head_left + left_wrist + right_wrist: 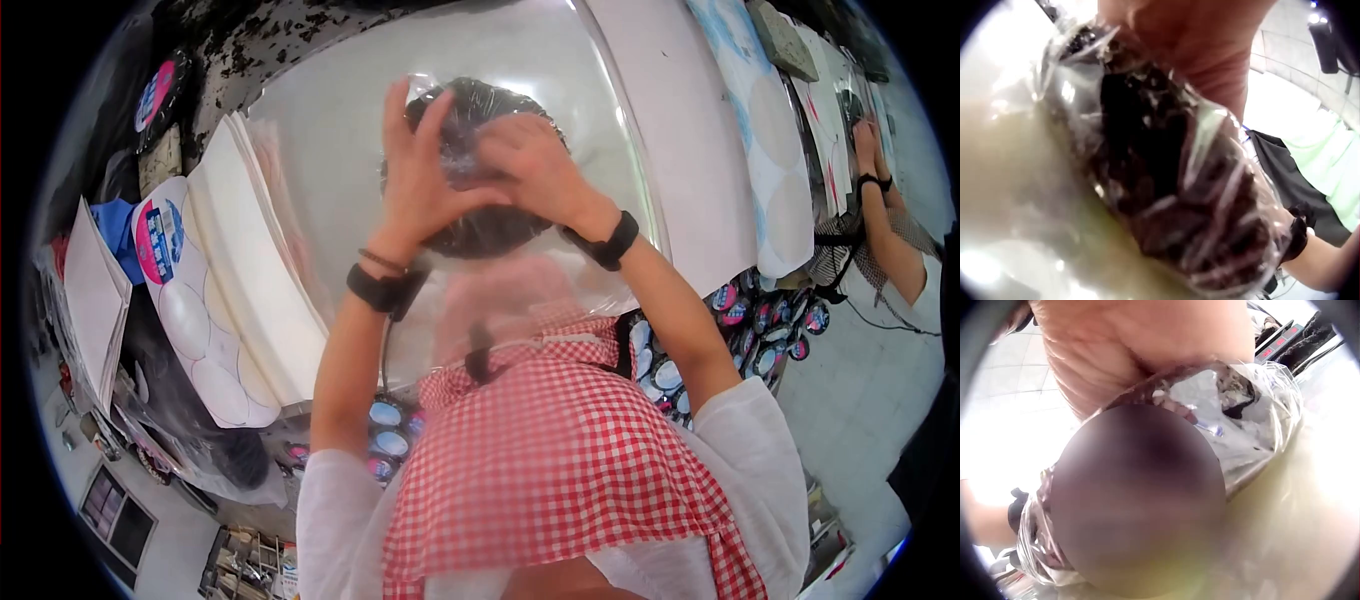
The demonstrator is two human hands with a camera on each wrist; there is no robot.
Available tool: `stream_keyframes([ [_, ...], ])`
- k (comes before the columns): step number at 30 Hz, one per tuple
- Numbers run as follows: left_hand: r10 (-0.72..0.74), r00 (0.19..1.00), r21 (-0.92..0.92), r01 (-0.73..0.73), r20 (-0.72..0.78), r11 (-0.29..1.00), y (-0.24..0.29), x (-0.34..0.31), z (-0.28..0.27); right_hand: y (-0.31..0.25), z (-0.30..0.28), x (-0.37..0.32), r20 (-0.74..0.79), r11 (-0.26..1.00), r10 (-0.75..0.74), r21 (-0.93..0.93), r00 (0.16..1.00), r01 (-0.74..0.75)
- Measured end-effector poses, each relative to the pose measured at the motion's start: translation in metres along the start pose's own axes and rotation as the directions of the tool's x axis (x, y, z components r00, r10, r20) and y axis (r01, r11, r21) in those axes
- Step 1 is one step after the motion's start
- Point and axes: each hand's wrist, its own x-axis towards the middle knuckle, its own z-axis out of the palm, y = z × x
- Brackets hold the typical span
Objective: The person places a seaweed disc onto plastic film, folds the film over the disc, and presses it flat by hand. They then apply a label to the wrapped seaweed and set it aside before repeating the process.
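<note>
A round black bundle in shiny clear plastic (pixel 490 235) lies on the glossy clear-covered work surface. My left hand (pixel 415 170) is on its left side, fingers spread and fairly straight, thumb stretched across toward the other hand. Over the bundle's upper right, my right hand (pixel 535 165) has bent fingers gripping the wrapping; their tips are blurred. Crinkled film covers dark contents of the bundle (pixel 1147 137) in the left wrist view. In the right wrist view, fingers (pixel 1175 406) show by a small blue and white piece (pixel 1210 428) at the wrapping; a blurred disc hides much of the bundle.
Stacked white sheets (pixel 235 230) and a label sheet (pixel 185 300) lie to the left. More label sheets (pixel 770 150) and a grey block (pixel 783 40) are at the right. Many round labelled packs (pixel 765 325) sit below the surface's edge. Another person's arm (pixel 885 235) is at far right.
</note>
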Motion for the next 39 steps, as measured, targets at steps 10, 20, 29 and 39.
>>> stream_keyframes([
  [10, -0.089, 0.982, 0.074, 0.077, 0.167, 0.994, 0.007, -0.028, -0.008, -0.010, -0.001, 0.006, 0.051, 0.993, 0.048, -0.110, 0.998, -0.042],
  [20, -0.248, 0.947, 0.292, 0.184, 0.203, 0.939, 0.020, -0.022, 0.015, -0.006, -0.047, -0.015, 0.060, 0.982, 0.187, 0.032, 0.981, -0.189],
  [29, -0.106, 0.956, 0.288, 0.023, 0.274, 0.957, 0.017, -0.025, 0.015, -0.028, -0.009, 0.004, 0.207, 0.879, 0.415, 0.159, 0.886, -0.449],
  [39, -0.077, 0.961, 0.385, -0.033, 0.266, 0.922, 0.023, -0.023, 0.021, 0.142, -0.178, -0.099, -0.395, 0.514, 0.408, -0.646, 0.823, -0.564],
])
